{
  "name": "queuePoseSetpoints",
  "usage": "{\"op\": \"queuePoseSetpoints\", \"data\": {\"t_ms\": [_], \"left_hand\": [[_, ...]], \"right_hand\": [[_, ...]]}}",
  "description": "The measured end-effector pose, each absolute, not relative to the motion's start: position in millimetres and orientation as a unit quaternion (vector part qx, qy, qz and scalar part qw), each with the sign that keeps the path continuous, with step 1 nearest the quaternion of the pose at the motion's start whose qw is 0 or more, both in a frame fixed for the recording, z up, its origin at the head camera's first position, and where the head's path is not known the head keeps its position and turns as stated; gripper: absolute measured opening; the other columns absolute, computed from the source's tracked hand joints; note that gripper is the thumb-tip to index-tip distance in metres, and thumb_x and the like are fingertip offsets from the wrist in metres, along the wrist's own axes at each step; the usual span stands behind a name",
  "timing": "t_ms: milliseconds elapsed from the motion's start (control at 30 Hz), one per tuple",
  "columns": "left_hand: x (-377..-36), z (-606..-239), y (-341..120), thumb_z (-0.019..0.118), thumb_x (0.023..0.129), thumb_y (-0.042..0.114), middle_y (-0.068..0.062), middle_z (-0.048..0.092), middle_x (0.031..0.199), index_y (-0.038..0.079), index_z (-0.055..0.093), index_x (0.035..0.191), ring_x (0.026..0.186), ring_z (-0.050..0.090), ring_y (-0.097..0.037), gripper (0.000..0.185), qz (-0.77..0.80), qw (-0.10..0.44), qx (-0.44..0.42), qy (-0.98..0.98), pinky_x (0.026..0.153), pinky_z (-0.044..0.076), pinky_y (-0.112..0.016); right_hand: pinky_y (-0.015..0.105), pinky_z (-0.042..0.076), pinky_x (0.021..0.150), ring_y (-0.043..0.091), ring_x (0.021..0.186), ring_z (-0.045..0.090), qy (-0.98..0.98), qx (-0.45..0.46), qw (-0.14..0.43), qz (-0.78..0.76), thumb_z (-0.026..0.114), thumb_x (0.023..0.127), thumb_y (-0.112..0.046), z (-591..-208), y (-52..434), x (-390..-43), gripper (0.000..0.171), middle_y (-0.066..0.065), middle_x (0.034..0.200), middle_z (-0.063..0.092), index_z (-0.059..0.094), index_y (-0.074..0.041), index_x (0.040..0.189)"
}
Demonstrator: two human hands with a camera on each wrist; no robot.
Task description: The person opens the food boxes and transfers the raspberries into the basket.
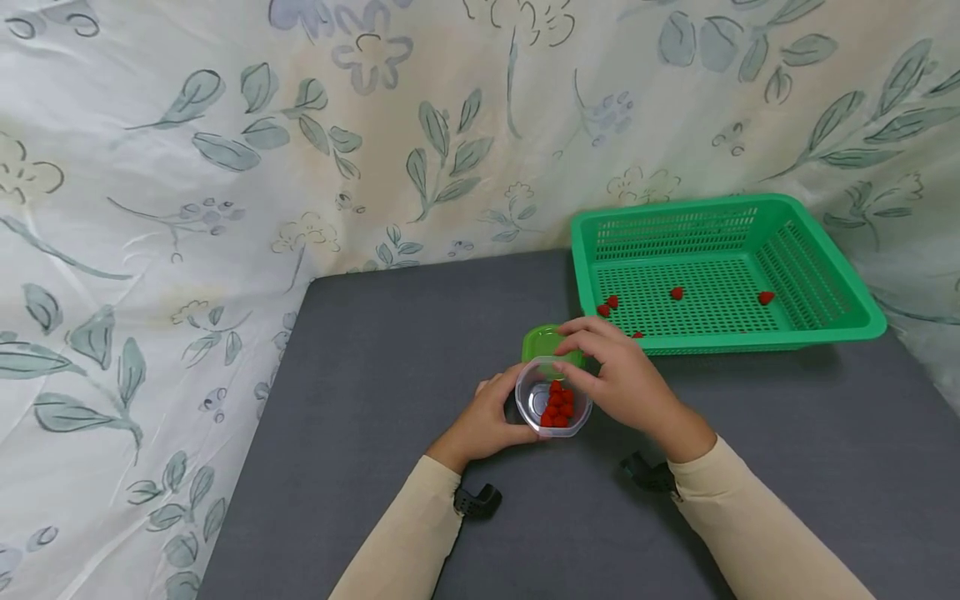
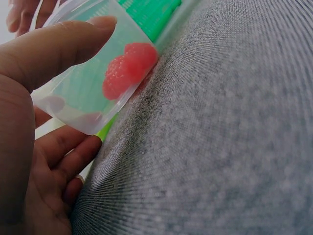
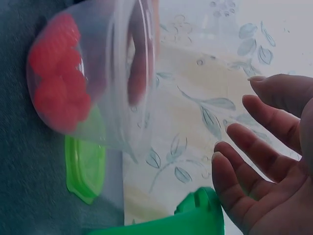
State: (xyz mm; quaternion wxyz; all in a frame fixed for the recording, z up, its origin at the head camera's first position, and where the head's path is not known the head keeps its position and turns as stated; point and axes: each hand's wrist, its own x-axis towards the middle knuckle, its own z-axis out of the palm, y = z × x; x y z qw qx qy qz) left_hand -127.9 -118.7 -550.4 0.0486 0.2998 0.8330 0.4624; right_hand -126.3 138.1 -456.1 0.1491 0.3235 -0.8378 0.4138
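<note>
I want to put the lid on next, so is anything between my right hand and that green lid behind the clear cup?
Nothing visible blocks it. The right hand hovers open just over the green lid, which lies flat on the gray mat behind the clear cup of raspberries held by the left hand.

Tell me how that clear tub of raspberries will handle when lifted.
The clear tub looks thin-walled, so probably light and slightly squeezable. It is open-topped, and the raspberries sit loose inside, so tilting may spill them. Its smooth plastic may be slippery.

Two bare hands, long cream sleeves

Left hand (image 1: 487,421) and right hand (image 1: 618,379) are bare; a small black camera mount (image 1: 476,501) is strapped under each wrist.
</note>
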Motion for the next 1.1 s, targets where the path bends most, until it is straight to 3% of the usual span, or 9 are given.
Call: {"op": "queuePoseSetpoints", "data": {"t_ms": [500,733,1100], "left_hand": [[-126.2,-549.5,-119.1,0.093,0.087,0.035,0.014,0.048,0.163,0.031,0.039,0.169,0.142,0.048,-0.015,0.099,0.459,0.053,0.304,0.833,0.116,0.028,-0.052],[-125.4,-550.0,-118.5,0.093,0.086,0.035,0.014,0.049,0.162,0.03,0.04,0.169,0.142,0.049,-0.015,0.098,0.46,0.049,0.3,0.834,0.115,0.028,-0.052],[-124.1,-548.5,-118.2,0.094,0.086,0.034,0.011,0.05,0.161,0.029,0.04,0.169,0.139,0.049,-0.014,0.099,0.456,0.055,0.293,0.838,0.115,0.029,-0.049]], "right_hand": [[0.057,0.049,0.105,0.038,0.135,0.053,-0.867,0.339,0.061,0.361,0.089,0.094,-0.016,-468.8,128.5,-123.8,0.016,0.016,0.142,0.063,0.08,-0.012,0.107],[0.056,0.051,0.102,0.041,0.138,0.049,-0.879,0.334,0.039,0.338,0.09,0.092,-0.012,-475.5,127.5,-125.1,0.02,0.017,0.146,0.059,0.08,-0.012,0.109],[0.059,0.05,0.104,0.044,0.135,0.054,-0.891,0.338,0.019,0.304,0.088,0.094,-0.01,-482.8,130.5,-128.7,0.015,0.021,0.146,0.058,0.08,-0.014,0.108]]}}
